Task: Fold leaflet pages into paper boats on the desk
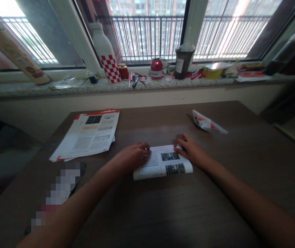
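A printed sheet of paper (155, 162), folded over with a rounded near edge, lies on the table in front of me. My left hand (137, 155) is at its left end, fingers curled onto the paper. At the upper right corner, my right hand (190, 148) has its bent fingers on the far edge. The fingertips of both hands press on the sheet; how much paper is pinched under them is hidden. Dark printed pictures show on the right half of the sheet.
A stack of printed sheets (93, 136) lies at the back left, with a pixelated flat object (59, 193) nearer me. A folded paper piece (208, 123) stands at the back right. The windowsill (80, 90) holds a checkered bottle (108, 57), a red can (156, 69) and a dark cup (183, 62).
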Available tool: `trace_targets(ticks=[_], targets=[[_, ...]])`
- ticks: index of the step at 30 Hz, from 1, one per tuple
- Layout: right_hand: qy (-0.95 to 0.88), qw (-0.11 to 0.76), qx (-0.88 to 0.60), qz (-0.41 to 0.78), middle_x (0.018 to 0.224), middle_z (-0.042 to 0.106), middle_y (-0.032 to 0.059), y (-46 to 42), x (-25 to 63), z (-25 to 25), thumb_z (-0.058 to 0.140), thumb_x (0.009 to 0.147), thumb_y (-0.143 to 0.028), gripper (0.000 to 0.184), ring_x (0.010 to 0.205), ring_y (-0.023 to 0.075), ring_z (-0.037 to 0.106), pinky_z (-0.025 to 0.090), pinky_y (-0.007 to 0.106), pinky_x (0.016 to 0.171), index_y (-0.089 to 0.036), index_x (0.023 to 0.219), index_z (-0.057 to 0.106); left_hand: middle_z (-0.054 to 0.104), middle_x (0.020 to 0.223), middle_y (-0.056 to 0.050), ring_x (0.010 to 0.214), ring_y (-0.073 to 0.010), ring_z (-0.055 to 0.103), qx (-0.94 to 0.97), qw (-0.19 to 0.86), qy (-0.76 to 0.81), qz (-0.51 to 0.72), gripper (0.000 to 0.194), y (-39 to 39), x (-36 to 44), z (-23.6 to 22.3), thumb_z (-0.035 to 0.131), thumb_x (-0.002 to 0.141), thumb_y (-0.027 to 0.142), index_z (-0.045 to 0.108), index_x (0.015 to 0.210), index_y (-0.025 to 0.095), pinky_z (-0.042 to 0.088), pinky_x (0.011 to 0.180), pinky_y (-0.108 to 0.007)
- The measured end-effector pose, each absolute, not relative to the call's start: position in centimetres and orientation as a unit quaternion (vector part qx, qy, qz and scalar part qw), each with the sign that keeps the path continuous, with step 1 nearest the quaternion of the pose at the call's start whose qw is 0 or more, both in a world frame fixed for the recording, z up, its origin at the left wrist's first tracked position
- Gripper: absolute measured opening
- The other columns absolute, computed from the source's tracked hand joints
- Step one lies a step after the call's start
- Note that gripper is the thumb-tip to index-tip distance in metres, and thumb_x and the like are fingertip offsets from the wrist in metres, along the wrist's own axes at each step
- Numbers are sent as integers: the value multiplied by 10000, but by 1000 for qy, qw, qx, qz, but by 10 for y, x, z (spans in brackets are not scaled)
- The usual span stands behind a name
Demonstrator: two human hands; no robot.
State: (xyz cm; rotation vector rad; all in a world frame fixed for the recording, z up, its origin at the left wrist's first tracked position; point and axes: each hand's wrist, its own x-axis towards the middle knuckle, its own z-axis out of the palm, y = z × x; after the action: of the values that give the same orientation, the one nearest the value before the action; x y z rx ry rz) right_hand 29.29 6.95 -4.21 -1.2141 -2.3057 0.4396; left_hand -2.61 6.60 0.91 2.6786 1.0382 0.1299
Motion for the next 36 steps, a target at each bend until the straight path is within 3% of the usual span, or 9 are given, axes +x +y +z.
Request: trace_targets(ticks=[4,7,10,18,22,30,36], targets=[[-858,220,-435,160,1083,595,81,71,292,-40,611,1007,-240,60,992,250,614,513,397,890,-229,1042,659,704,1158,-115,951,-267,711,906,118,407,24,248,53,-10,17,612,1001,380,770,1050,195,561,870,-385],[-862,207,-434,160,1059,605,73,73,292,-40,605,1007,-229,61,981,247,610,506,386,870,-225,1047,651,695,1181,-153,960,-305,719,891,99,444,16,325,39,1,15,583,1023,389,731,1194,157,573,868,-430],[-862,205,-433,163,1050,604,65,74,293,-40,601,1011,-244,63,980,242,612,503,381,869,-236,1052,648,683,1250,-176,1029,-328,703,893,78,442,25,417,28,6,9,508,1062,406,643,1382,174,571,892,-467],[-859,205,-437,170,1068,600,67,73,294,-40,584,1028,-281,74,1001,247,614,502,395,898,-243,1052,642,583,1510,-163,1343,-378,561,879,80,466,63,467,10,14,-1,436,1091,460,616,1404,163,488,1090,-547],[-855,203,-444,174,1077,595,67,72,293,-41,582,1031,-283,73,1000,243,613,504,392,898,-244,1052,641,537,1552,-198,1421,-376,512,876,95,468,72,519,4,14,-12,423,1090,438,535,1492,128,415,1150,-602],[-853,206,-444,181,1074,586,65,70,294,-41,575,1037,-296,72,995,243,613,515,408,905,-255,1052,632,473,1620,-120,1446,-345,487,875,66,470,95,503,-4,9,-23,468,1074,411,455,1560,278,364,1167,-615],[-852,207,-447,178,1079,580,66,70,295,-41,584,1033,-286,67,1001,243,611,511,406,909,-251,1062,634,448,1639,-112,1475,-333,449,874,60,476,78,499,-4,10,-21,431,1087,395,446,1570,272,340,1172,-605]])
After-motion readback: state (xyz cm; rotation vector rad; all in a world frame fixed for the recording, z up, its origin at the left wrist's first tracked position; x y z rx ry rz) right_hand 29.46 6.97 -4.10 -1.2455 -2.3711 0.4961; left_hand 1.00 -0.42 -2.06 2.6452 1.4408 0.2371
